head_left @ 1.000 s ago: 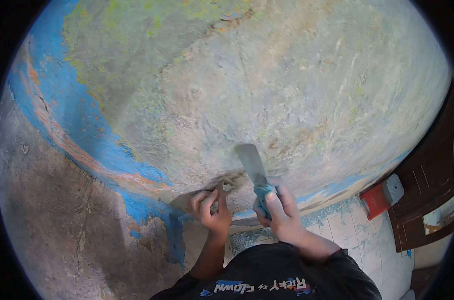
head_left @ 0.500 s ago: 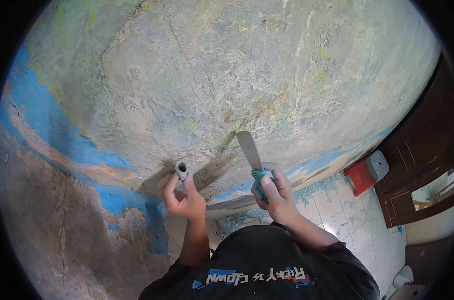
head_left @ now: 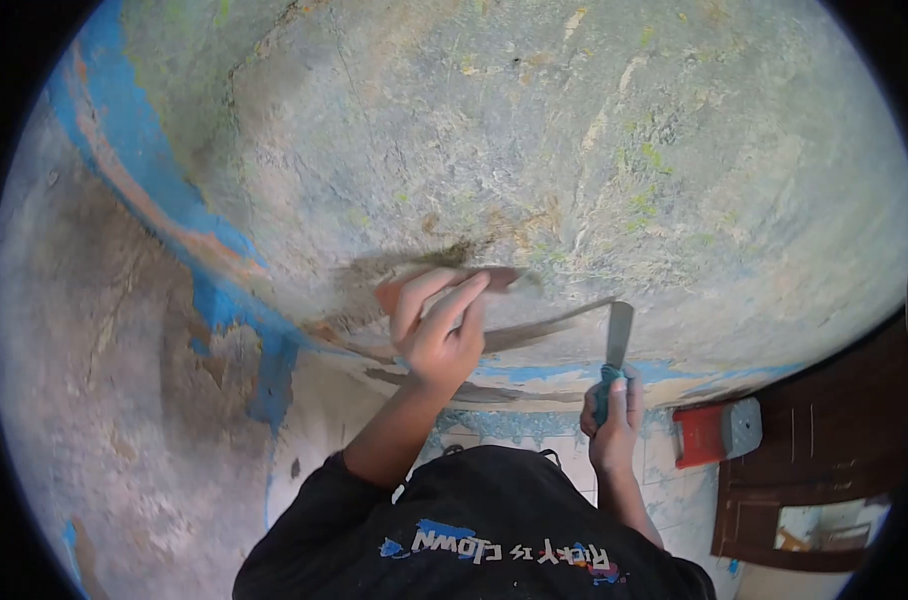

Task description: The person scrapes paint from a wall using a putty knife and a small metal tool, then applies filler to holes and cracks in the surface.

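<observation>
My left hand (head_left: pixel 439 335) is at the wall (head_left: pixel 374 140), its fingers bent over a piece of sandpaper (head_left: pixel 502 281) with a reddish-brown face. Part of the sheet hides behind the fingers, and motion blurs its edge. In my right hand (head_left: pixel 616 410) is a putty knife (head_left: pixel 621 333), gripped by its handle, which is wrapped in teal cloth. Its metal blade points up, and its shadow falls on the plaster to the left. Brownish marks stain the rough grey-green wall just above my left hand.
Blue paint strips (head_left: pixel 274 385) remain at the wall's left corner and along its lower part. Flakes litter the tiled floor (head_left: pixel 674 495) below. A red stool (head_left: pixel 701 437) stands at the right, beside a dark wooden cabinet (head_left: pixel 824 450).
My left hand has moved right and up onto the wall, and the rolled sandpaper now lies flatter under its fingers. My right hand has shifted right and down with the putty knife.
</observation>
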### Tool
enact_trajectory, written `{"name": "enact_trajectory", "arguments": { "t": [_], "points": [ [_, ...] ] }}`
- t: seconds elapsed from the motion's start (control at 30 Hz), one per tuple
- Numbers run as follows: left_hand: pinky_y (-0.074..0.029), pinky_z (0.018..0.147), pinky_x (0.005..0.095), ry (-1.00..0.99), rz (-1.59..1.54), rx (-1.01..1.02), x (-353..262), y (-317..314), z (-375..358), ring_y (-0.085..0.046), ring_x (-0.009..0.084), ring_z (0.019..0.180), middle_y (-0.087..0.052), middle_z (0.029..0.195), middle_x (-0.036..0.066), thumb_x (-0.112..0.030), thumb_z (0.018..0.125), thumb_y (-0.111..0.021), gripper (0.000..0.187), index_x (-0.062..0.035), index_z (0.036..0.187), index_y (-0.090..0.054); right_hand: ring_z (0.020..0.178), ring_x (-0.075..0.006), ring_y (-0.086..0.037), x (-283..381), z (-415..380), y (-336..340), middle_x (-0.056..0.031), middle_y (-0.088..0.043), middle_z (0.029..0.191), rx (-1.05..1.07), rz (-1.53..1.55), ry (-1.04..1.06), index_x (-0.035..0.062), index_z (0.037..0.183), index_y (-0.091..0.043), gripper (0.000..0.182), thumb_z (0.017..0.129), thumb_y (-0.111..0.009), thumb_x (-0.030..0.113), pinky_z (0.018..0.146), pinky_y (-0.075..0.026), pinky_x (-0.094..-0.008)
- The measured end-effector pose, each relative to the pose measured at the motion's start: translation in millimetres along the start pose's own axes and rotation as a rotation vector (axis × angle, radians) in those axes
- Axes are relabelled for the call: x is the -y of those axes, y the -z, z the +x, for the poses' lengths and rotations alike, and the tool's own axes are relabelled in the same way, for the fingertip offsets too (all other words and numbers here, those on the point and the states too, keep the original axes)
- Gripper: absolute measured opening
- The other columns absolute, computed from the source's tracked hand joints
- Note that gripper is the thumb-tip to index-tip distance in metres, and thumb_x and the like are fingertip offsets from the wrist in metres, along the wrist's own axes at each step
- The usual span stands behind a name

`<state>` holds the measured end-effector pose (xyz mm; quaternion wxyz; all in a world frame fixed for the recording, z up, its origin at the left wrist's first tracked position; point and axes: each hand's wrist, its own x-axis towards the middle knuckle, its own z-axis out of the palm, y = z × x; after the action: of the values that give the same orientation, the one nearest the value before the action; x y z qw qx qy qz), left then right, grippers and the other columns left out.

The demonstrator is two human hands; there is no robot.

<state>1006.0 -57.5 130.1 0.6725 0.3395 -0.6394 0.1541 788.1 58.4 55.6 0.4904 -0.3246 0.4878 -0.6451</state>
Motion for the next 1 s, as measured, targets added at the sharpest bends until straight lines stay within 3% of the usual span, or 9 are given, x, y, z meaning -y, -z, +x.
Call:
{"name": "enact_trajectory", "arguments": {
  "t": [0.17, 0.27, 0.43, 0.5, 0.57, 0.67, 0.83, 0.97, 1.0],
  "points": [
    [-0.031, 0.087, 0.0394, -0.091, 0.124, 0.027, -22, -44, -21, -0.057, 0.0191, 0.087, -0.062, 0.098, -0.004, 0.0, 0.072, -0.079, 0.036, -0.02, 0.102, -0.08, 0.053, -0.0066, -0.042, 13, 19, 55, -0.003, -0.051, 0.074, -0.017, 0.049, 0.036, 0.0117, 0.127, -0.047, 0.027, 0.109, -0.047, 0.031, 0.042, -0.031, -0.0212],
    [-0.031, 0.089, 0.0398, -0.152, 0.146, 0.12, -30, -54, -42, -0.057, 0.0189, 0.087, -0.062, 0.098, -0.004, -0.001, 0.07, -0.079, 0.037, -0.0202, 0.102, -0.08, 0.053, -0.0072, -0.043, 17, 26, 74, -0.0034, -0.051, 0.074, 0.02, 0.049, 0.027, 0.0115, 0.128, -0.047, 0.028, 0.109, -0.048, 0.031, 0.042, -0.031, -0.0216],
    [-0.034, 0.086, 0.0376, -0.103, 0.261, -0.09, -34, -62, -25, -0.062, 0.0202, 0.085, -0.062, 0.096, -0.001, 0.0, 0.07, -0.08, 0.034, -0.0147, 0.1, -0.079, 0.05, -0.0077, -0.042, 15, 33, 100, -0.004, -0.051, 0.072, 0.136, 0.032, -0.037, 0.0108, 0.129, -0.046, 0.027, 0.109, -0.046, 0.03, 0.042, -0.03, -0.0223],
    [-0.034, 0.087, 0.038, -0.064, 0.271, -0.061, -45, -69, -35, -0.062, 0.02, 0.085, -0.062, 0.097, -0.001, -0.001, 0.07, -0.08, 0.033, -0.0151, 0.1, -0.079, 0.049, -0.0087, -0.039, 13, 37, 114, -0.0048, -0.05, 0.074, 0.202, 0.006, -0.063, 0.0147, 0.131, -0.045, 0.027, 0.109, -0.046, 0.03, 0.043, -0.029, -0.0234],
    [-0.033, 0.089, 0.0393, -0.059, 0.289, 0.047, -57, -76, -52, -0.062, 0.0195, 0.084, -0.063, 0.096, -0.002, -0.002, 0.071, -0.081, 0.031, -0.0161, 0.099, -0.079, 0.049, -0.0074, -0.041, 13, 42, 124, -0.0035, -0.05, 0.072, 0.227, 0.002, -0.065, 0.012, 0.128, -0.046, 0.025, 0.11, -0.045, 0.029, 0.042, -0.029, -0.0224],
    [-0.034, 0.09, 0.0403, -0.116, 0.323, 0.054, -66, -85, -64, -0.062, 0.0192, 0.084, -0.064, 0.095, -0.002, -0.003, 0.072, -0.081, 0.03, -0.0162, 0.099, -0.079, 0.049, -0.0065, -0.041, 20, 50, 137, -0.0027, -0.05, 0.072, 0.281, 0.001, -0.073, 0.0105, 0.126, -0.046, 0.024, 0.11, -0.045, 0.028, 0.042, -0.03, -0.0216],
    [-0.039, 0.092, 0.0414, 0.001, 0.378, -0.186, -65, -88, -39, -0.062, 0.0231, 0.088, -0.066, 0.097, 0.001, -0.003, 0.072, -0.083, 0.031, -0.0128, 0.101, -0.078, 0.05, -0.0062, -0.041, 31, 57, 149, -0.0024, -0.051, 0.073, 0.314, 0.005, -0.108, 0.0101, 0.126, -0.047, 0.024, 0.109, -0.046, 0.027, 0.042, -0.03, -0.0214],
    [-0.034, 0.087, 0.0392, -0.083, 0.328, 0.102, -86, -98, -65, -0.062, 0.0188, 0.088, -0.066, 0.098, -0.002, -0.006, 0.074, -0.081, 0.031, -0.0178, 0.103, -0.079, 0.049, -0.0076, -0.04, 31, 61, 152, -0.0042, -0.051, 0.074, 0.348, -0.034, -0.083, 0.0105, 0.125, -0.048, 0.024, 0.109, -0.046, 0.028, 0.042, -0.03, -0.0229],
    [-0.034, 0.087, 0.0391, -0.087, 0.34, 0.073, -86, -98, -64, -0.062, 0.019, 0.088, -0.066, 0.097, -0.002, -0.006, 0.074, -0.081, 0.031, -0.0179, 0.103, -0.079, 0.049, -0.0083, -0.038, 31, 62, 153, -0.0052, -0.051, 0.074, 0.351, -0.047, -0.082, 0.0108, 0.125, -0.048, 0.024, 0.109, -0.046, 0.029, 0.042, -0.029, -0.0235]
  ]
}}
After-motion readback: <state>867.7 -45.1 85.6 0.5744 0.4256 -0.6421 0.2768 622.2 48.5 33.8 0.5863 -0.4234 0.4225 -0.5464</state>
